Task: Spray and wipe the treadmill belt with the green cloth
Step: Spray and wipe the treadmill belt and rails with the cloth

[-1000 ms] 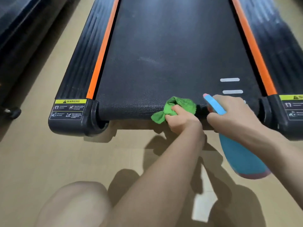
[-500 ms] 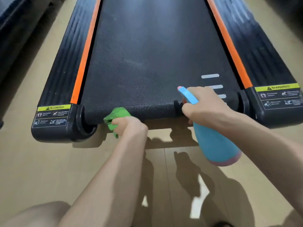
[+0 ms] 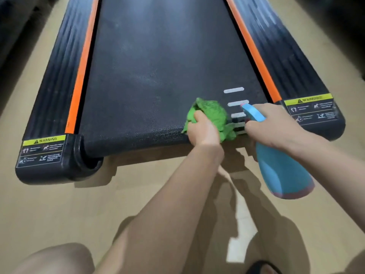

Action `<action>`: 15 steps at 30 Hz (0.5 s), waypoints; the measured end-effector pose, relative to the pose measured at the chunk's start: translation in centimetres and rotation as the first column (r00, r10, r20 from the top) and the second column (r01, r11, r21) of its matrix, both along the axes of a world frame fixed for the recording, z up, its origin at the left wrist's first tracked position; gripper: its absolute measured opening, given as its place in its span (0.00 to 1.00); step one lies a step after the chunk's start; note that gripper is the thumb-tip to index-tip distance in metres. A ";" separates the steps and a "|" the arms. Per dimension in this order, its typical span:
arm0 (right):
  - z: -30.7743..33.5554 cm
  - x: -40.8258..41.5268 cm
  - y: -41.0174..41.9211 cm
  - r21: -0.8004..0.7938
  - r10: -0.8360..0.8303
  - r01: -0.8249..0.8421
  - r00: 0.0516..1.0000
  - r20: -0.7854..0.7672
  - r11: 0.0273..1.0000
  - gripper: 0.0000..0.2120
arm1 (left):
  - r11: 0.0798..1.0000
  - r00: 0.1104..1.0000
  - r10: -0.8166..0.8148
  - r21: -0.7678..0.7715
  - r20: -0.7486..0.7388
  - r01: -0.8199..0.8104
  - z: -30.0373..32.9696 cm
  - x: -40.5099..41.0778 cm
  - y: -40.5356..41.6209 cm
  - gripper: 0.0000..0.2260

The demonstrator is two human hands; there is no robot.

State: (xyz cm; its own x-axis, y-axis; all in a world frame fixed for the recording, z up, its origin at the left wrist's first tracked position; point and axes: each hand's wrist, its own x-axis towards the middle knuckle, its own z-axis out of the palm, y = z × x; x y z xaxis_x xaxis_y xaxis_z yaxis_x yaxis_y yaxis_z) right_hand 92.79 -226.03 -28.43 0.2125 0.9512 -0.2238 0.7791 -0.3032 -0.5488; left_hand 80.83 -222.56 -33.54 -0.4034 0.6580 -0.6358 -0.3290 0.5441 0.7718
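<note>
Half a sec ago the green cloth (image 3: 210, 117) was down by the belt's near-left corner; now it's slid across to the near-right part of the treadmill belt (image 3: 158, 76), bunched up on the near edge, partly over the white stripes (image 3: 234, 89). Spray bottle has hardly shifted relative to the treadmill.

L to R: near-left end cap (image 3: 45, 165) carries a yellow label (image 3: 43, 140) reading "WARNING", w/ small pictograms under it, text too tiny to read. Then the left orange strip (image 3: 82, 70) alongside the ribbed black side rail. Belt's near edge curls over the roller, just past it bare tan floor (image 3: 59, 210).

Left hand (image 3: 203, 129) grips the cloth, fingers curled round it, pressing it on the belt at the near edge. Right beside it, the right hand (image 3: 276, 123) holds a blue spray bottle (image 3: 282, 171) by the neck, fingers wrapped round it, nozzle over the stripes, body hanging out past the belt's edge above the floor. The two hands are almost touching.

Far right: orange strip (image 3: 254, 52), then a second yellow label (image 3: 309, 99), "WARNING" just legible, blurred. A bare knee shows at the bottom left.
</note>
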 end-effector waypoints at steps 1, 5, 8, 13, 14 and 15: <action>0.1 -0.3 0.2 -0.002 -0.002 0.002 1.000 -0.021 1.000 0.03 | 0.994 0.989 0.101 0.048 -0.110 -0.096 0.4 -1.9 0.4 0.17; 0.4 -1.6 1.0 0.015 0.011 -0.010 0.997 -0.076 1.000 0.15 | 0.905 0.765 0.298 0.423 -0.571 -0.037 0.9 -8.3 1.5 0.14; 0.3 -1.6 1.6 0.020 0.014 -0.012 0.996 -0.086 1.000 0.17 | 0.847 0.241 0.038 0.159 -0.970 0.507 -2.1 -8.9 3.3 0.15; 0.0 0.2 0.7 -0.001 -0.018 0.018 0.999 -0.035 1.000 0.08 | 0.646 -0.251 -0.072 -0.237 -0.965 0.726 -4.9 -3.8 3.8 0.10; -0.1 0.6 0.5 -0.004 -0.027 0.027 0.999 -0.025 1.000 0.06 | 0.582 -0.289 0.001 -0.235 -0.957 0.779 -5.2 -3.1 3.4 0.09; -0.1 1.1 0.4 -0.008 -0.045 0.045 0.999 -0.017 0.999 0.06 | 0.520 -0.315 0.083 -0.228 -0.946 0.823 -5.6 -2.4 2.9 0.09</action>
State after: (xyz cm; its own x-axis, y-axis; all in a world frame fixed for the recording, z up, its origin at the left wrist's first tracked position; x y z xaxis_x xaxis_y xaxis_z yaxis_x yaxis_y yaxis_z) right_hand 93.93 -225.65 -28.48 0.2510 0.9390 -0.2350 0.7553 -0.3418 -0.5592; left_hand 78.41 -219.63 -39.11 0.3675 0.8495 0.3785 0.9164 -0.4001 0.0080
